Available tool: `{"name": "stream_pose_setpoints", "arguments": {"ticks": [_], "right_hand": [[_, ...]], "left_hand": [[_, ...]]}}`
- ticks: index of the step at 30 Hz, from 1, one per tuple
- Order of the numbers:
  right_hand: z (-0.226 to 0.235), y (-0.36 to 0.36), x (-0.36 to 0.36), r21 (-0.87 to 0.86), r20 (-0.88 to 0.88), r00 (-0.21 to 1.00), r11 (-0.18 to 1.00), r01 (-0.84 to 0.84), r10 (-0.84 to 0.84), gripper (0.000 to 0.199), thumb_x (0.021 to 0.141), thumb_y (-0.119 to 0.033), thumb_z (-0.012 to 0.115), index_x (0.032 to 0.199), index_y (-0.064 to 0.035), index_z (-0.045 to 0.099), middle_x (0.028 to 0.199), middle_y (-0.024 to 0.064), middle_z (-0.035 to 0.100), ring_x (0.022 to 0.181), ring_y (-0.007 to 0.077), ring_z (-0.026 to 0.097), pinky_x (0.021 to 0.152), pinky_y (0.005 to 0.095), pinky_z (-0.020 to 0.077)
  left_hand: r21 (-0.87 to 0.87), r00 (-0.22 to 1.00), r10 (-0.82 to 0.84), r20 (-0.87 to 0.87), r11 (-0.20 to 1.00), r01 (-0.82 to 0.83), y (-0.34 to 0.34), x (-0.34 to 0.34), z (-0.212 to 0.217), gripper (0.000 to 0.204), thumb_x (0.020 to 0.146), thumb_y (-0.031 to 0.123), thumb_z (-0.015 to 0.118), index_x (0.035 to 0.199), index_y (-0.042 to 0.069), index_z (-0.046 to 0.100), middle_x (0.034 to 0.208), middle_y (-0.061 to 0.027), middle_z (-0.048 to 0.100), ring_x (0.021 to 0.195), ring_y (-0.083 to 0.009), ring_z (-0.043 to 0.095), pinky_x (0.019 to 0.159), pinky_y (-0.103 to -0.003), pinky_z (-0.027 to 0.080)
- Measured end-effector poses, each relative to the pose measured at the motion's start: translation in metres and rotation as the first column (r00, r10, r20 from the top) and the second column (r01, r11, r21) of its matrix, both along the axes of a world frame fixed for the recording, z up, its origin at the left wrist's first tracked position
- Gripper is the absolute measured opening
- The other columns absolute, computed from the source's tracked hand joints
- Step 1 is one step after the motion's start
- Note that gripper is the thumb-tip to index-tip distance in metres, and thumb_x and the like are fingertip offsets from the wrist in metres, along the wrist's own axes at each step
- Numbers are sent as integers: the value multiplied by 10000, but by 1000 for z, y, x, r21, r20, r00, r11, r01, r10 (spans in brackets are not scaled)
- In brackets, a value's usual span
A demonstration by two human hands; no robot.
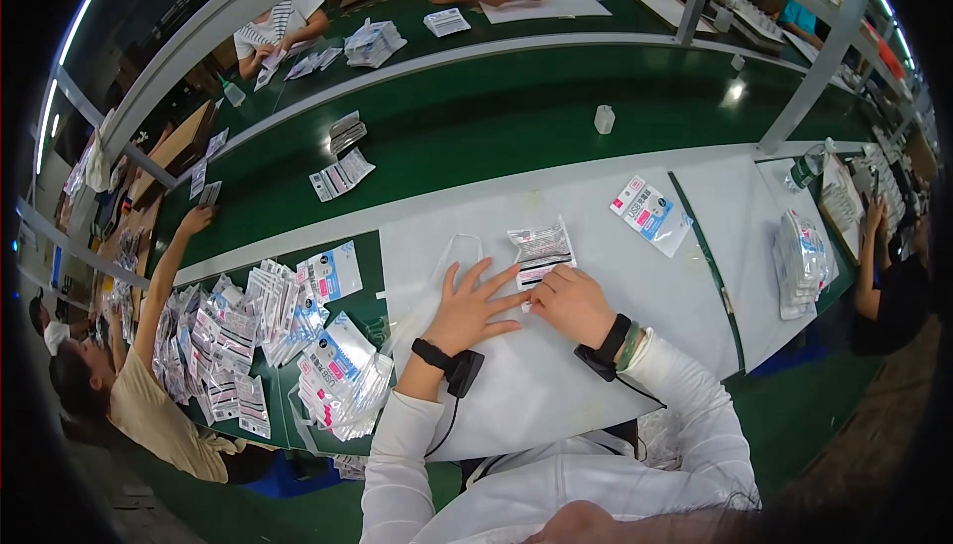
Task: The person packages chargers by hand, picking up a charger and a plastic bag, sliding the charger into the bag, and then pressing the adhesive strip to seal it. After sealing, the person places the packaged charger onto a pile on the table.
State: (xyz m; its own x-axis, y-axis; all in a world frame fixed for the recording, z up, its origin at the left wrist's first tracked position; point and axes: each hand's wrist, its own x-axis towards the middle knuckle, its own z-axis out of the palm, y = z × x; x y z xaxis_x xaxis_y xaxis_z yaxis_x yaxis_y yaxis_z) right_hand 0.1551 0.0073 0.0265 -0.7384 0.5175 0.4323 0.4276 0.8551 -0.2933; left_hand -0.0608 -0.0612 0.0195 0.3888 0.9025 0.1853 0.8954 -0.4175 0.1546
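Observation:
A clear plastic packet with a silvery upper part and a printed white-and-pink lower part lies on the white work sheet in front of me. My left hand is spread beside it, fingers stretched, its fingertips at the packet's lower left edge. My right hand is closed, thumb and fingers pinched at the packet's lower edge. A small white bit shows by those fingertips; its kind is hard to make out. Farther right lies a flat blue, white and pink packet.
Heaped packets cover the green table at left, where a co-worker's arm reaches past. Stacked packets and a bottle stand at right. Beyond run a green belt with a small white bottle and metal rails.

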Motion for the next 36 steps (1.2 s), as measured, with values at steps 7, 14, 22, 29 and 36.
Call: {"name": "stream_pose_setpoints", "arguments": {"ticks": [7,14,22,29,36], "right_hand": [[-3,-1,2,21,30,999,1000,18,-18,141,735,-186,712,797,-103,617,801,37,578,846,227,566,746,353,466],[34,-14,102,-114,-87,958,958,265,-275,110,808,-116,638,868,-64,562,820,123,545,770,325,529,679,397,431],[22,-129,274,-269,-35,472,463,845,-881,137,811,26,561,934,-28,531,878,132,517,798,307,513,701,370,420],[66,-82,205,124,-50,695,686,717,-717,465,651,93,460,1087,-25,571,1102,141,587,1075,386,523,932,447,403],[35,40,72,-222,-4,997,972,-79,80,627,654,116,440,1203,-130,618,1141,46,635,1117,244,537,955,375,380]], "left_hand": [[16,1000,-1,-17,1000,1,0,1,3,457,815,567,604,1250,426,589,1486,108,373,1367,-256,299,1057,-654,160],[-84,999,35,25,996,-33,-2,1,4,450,839,549,580,1277,448,563,1489,93,372,1373,-261,289,1088,-635,102],[-104,992,60,113,993,-49,6,5,11,512,849,514,593,1332,356,530,1448,91,426,1362,-245,303,1093,-607,110],[-45,992,65,107,997,-60,7,10,0,555,856,468,607,1359,256,504,1414,82,464,1353,-232,324,1110,-572,114],[37,993,86,81,995,-90,5,11,2,526,847,446,630,1328,256,536,1399,94,480,1334,-214,358,1114,-564,118]]}}
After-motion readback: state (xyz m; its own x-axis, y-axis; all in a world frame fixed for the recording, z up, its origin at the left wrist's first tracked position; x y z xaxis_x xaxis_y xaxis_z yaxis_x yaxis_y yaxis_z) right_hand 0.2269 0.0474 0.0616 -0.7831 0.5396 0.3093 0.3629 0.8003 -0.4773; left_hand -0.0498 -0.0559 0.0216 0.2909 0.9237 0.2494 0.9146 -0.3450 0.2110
